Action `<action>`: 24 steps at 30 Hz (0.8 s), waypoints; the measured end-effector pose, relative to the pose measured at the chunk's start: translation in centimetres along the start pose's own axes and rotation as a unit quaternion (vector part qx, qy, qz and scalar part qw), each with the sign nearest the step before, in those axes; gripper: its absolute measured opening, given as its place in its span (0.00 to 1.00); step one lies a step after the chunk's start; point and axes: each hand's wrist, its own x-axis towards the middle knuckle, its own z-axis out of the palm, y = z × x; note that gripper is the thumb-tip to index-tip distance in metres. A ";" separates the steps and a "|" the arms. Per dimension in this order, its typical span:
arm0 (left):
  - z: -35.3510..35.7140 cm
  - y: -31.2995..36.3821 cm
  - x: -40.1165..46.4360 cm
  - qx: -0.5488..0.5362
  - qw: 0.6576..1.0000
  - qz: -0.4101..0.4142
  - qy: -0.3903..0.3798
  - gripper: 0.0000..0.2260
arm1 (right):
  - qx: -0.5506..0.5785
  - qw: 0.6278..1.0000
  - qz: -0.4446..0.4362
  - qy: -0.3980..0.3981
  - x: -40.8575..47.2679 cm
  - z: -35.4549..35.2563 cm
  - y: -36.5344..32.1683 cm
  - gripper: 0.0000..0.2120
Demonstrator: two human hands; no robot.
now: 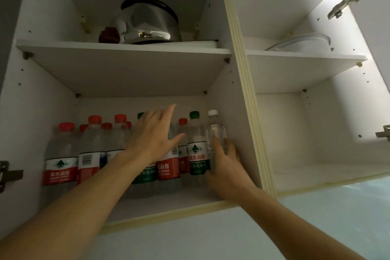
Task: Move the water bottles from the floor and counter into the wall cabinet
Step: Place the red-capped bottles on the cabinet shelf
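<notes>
The clear bottle with the white cap [215,131] stands upright at the right end of the lower shelf [179,200] in the left bay of the wall cabinet [240,69], its long axis vertical, tucked between the bay's right wall and a green-labelled bottle [197,154] just beside it. It is colourless, shows no label, and looks full or nearly so. The right hand [226,162], lower right of centre in the frame, has its fingers curled round the lower body of this bottle, thumb up along its front, so the bottle lies directly ahead of and above the palm. Judging by that, the next move is only a short push back or a release, and the right hand is plainly the nearer one.

The left hand [154,135], in the middle of the frame, is spread with straight fingers and grips nothing; it lies against the upper parts of the bottles in the row's centre, seemingly steadying them. To its left stand several red-capped, red-labelled bottles [60,154], all upright and close-packed. On the upper shelf sits a shiny steel kettle [145,25].
</notes>
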 end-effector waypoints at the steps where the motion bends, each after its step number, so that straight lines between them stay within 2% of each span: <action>1: 0.2 0.5 1.1 0.017 1.000 -0.001 0.002 0.41 | 0.003 1.000 -0.003 -0.001 0.0 0.1 0.1 0.46; 4: 0.9 1.4 4.4 0.051 0.999 -0.010 -0.007 0.38 | -0.010 1.000 -0.010 0.000 0.1 0.3 0.3 0.46; 8: 2.3 2.2 7.7 0.081 0.993 -0.016 -0.086 0.31 | -0.025 0.999 -0.020 0.012 0.1 0.6 0.7 0.43; 14: 3.2 2.5 10.7 -0.010 0.985 -0.024 -0.170 0.26 | -0.025 0.999 -0.016 0.015 0.0 0.6 0.7 0.45; 19: 3.5 3.9 11.8 -0.129 0.962 -0.079 -0.226 0.20 | -0.026 1.000 -0.014 0.004 0.0 0.5 0.8 0.46; 24: 3.0 3.9 12.1 -0.123 0.963 -0.075 -0.227 0.17 | -0.029 0.999 -0.018 0.002 0.0 0.4 0.8 0.46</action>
